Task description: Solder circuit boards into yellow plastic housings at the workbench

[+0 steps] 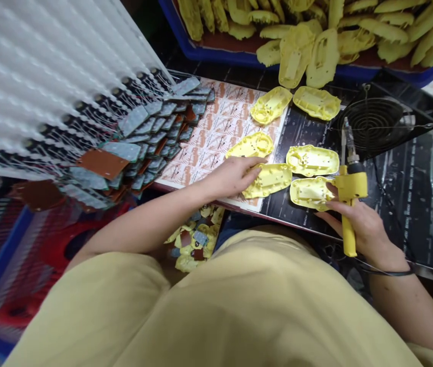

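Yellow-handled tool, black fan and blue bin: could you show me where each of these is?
Yellow-handled tool (355,185): head view, on the yellow body above its handle.
Black fan (375,121): head view, on its round grille.
Blue bin (216,56): head view, on its near rim.

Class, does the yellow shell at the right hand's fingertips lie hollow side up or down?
Hollow side up: the yellow shell shows its inside and surrounding rim to the camera.

Yellow moulded plastic shells (313,162) lie on the black-topped table (426,204), left of a square black fan (373,120), before a blue plastic bin (220,56), right of flat grey boards (135,121).
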`<state>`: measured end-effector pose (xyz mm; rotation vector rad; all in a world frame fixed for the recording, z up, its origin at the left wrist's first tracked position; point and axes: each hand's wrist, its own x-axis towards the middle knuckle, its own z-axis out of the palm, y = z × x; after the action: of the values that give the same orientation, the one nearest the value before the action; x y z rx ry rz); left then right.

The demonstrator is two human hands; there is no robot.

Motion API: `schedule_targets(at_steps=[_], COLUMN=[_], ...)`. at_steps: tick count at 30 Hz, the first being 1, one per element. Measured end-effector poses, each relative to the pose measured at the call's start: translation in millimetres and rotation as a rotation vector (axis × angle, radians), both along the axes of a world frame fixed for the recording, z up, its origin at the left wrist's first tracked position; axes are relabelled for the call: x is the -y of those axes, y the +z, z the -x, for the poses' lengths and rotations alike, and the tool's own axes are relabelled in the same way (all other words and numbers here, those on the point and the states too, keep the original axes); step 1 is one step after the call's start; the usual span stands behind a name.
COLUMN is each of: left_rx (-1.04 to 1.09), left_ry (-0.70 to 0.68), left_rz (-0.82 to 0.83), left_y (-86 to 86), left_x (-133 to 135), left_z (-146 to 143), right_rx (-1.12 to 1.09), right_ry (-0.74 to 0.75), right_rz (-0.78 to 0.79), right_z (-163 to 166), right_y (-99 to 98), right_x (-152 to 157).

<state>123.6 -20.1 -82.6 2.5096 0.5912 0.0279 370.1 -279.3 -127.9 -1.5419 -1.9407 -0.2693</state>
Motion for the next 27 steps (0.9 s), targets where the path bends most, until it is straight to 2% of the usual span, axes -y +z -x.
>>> schedule_targets(at_steps=[4, 6, 8, 11, 14, 20, 24, 27], left_rx=[-0.147, -0.122, -0.014, 0.111, 0.081, -0.082, -0.061, 0.078], left_ry=[0.022, 0.014, -0.053, -0.214, -0.358, -0.662, -0.745, -0.711], left_rz=[-0.301, -0.447, -0.516, -0.482, -0.408, -0.264, -0.239, -0.254], left_y=[-8.5, -11.3, -14.7, -21.8, -22.7, -0.9, -5.8, -17.6], left_x=[15, 23, 29, 34, 35, 16, -5, -14], left_z=[-1, 1, 6, 17, 26, 15, 1, -1], right_rx=[-0.016, -0.006, 0.008, 0.026, -0.014, -0.121, -0.165, -0.161], right_ry=[-0.016, -0.02, -0.028, -0.046, -0.074, -0.037, -0.073, -0.086], right_rz=[0.012, 0.04, 0.046, 0.018, 0.016, 0.118, 0.102, 0.1], right_z=[-2, -5, -7, -6, -5, -5, -9, -12], right_y=[0.0, -1.3, -3.0, -4.9, -5.9, -14.2, -19.8, -18.0], right_x=[6, 8, 10, 15, 18, 18, 25, 31])
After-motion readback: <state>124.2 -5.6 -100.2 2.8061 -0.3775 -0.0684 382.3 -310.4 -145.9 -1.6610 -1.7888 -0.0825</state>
